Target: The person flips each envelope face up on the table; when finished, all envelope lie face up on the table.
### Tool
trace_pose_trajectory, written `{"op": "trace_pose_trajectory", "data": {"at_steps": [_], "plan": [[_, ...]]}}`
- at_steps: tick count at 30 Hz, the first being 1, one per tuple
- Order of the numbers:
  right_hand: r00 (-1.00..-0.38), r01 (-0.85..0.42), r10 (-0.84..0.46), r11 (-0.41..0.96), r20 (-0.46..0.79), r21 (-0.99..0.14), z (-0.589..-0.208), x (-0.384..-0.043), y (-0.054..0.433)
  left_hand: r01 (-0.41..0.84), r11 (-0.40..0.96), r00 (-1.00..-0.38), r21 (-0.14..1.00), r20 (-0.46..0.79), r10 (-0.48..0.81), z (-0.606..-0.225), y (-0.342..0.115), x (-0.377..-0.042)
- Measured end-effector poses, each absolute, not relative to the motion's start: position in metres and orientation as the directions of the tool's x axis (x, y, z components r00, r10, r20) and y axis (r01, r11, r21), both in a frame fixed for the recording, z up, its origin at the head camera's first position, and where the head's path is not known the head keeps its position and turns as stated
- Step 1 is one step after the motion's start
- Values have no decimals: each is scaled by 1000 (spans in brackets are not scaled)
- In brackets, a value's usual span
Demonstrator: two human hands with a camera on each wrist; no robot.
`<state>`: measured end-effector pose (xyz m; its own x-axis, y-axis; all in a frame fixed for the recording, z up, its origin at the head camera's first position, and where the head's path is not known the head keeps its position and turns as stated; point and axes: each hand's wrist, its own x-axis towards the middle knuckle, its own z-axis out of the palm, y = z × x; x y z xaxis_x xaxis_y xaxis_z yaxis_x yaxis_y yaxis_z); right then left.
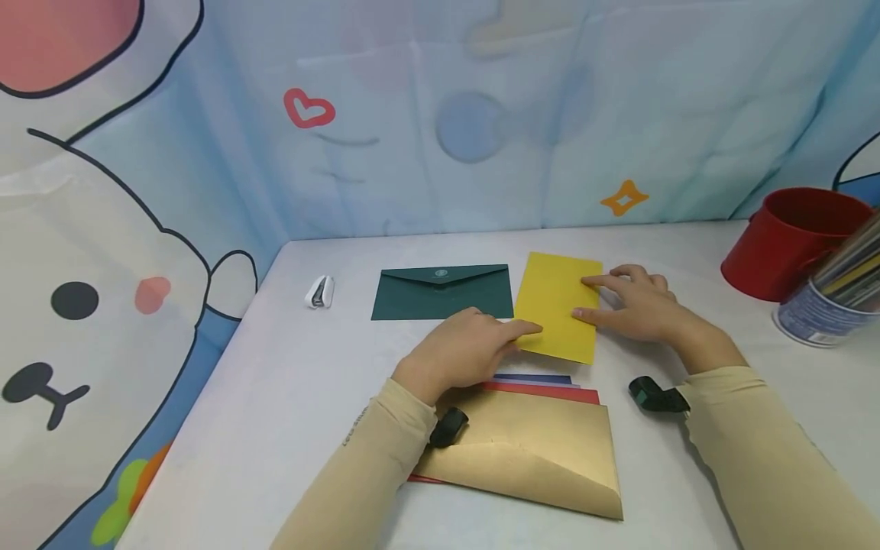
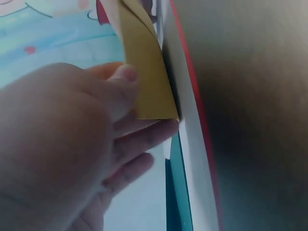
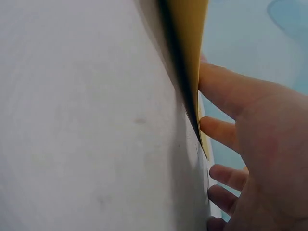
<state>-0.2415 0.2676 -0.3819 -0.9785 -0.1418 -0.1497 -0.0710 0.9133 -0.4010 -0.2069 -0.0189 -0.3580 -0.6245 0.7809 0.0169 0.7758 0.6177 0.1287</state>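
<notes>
A flat yellow envelope [image 1: 555,298] lies tilted at the centre right, beside a dark green envelope [image 1: 440,296] with its flap upward. My left hand [image 1: 459,347] pinches the yellow envelope's near left corner, thumb above and fingers beneath in the left wrist view. On its right side, thumb and index finger of my right hand [image 1: 635,305] touch the top, the fingers nearly straight. In the right wrist view the yellow edge runs along the fingertips. Below my left wrist, a gold envelope [image 1: 536,428] covers a stack with red [image 1: 543,392] and blue [image 1: 532,378] edges showing.
A small white stapler [image 1: 319,292] lies at the left on the white table [image 1: 275,428]. To the right stand a red mug [image 1: 770,252] and a blue-white tin [image 1: 818,313] filled with thin sticks or pencils. A patterned curtain [image 1: 412,176] hangs behind.
</notes>
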Motion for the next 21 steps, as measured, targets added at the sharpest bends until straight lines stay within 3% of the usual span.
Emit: {"op": "trace_pose_trajectory", "data": {"at_steps": [5,8,13,15,17,19,21], "plan": [[-982,-43,-121,892,-146,-451,-380,-242,270,725,623,-671,294,94,735,-355,-25,-211],[-991,-23,-92,830,-95,-558,-376,-242,271,683,575,-708,450,213,673,-352,-32,-215],[-997,-76,-67,674,41,-735,-369,-243,270,563,307,-790,768,389,474,-345,-41,-221],[-996,-89,-75,661,53,-745,-368,-243,268,461,182,-844,868,366,392,-342,-43,-223],[-996,-74,-82,678,25,-731,-369,-244,266,326,144,-906,934,266,329,-341,-43,-224],[-995,-64,-97,713,-8,-698,-370,-244,265,203,205,-946,958,138,295,-340,-44,-224],[-992,-73,-122,735,-27,-674,-371,-244,266,128,359,-956,924,19,294,-341,-45,-225]]}}
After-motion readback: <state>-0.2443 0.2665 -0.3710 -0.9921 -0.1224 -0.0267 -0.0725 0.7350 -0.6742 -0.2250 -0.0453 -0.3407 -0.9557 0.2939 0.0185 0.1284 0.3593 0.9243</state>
